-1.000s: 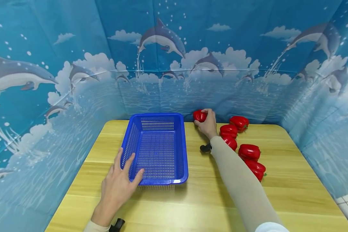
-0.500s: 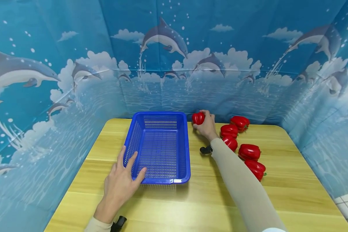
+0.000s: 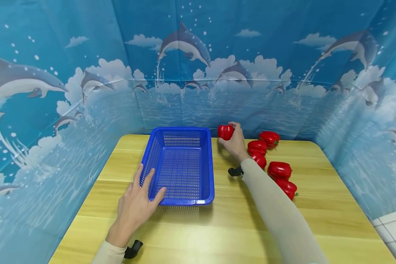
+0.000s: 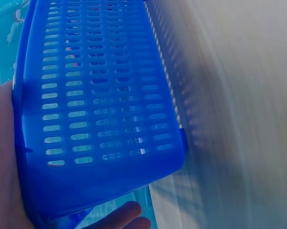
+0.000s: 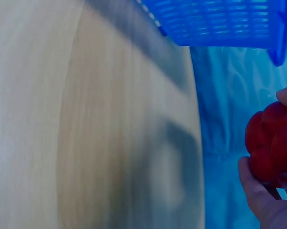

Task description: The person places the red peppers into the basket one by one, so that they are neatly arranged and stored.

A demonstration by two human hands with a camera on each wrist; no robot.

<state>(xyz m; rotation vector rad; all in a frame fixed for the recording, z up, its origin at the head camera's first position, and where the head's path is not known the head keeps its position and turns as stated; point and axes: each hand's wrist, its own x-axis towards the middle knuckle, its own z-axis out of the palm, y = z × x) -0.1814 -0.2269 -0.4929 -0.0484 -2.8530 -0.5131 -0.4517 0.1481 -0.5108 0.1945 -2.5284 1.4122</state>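
Red and glossy, the pepper (image 3: 226, 132) pinched by the right hand (image 3: 235, 142) has edged nearer the blue basket (image 3: 212, 172) (apparently lifted, though outside it), while the left hand (image 3: 135, 203) spreads its fingers at the rim.

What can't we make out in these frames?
- Head view: part of the held pepper, covered by the right hand.
- Head view: lower part of a resting pepper, behind the right sleeve.
- Right wrist view: rest of the held pepper, cut off by the right edge.
- Left wrist view: red specks through the slots of the blue basket, too small to identify.
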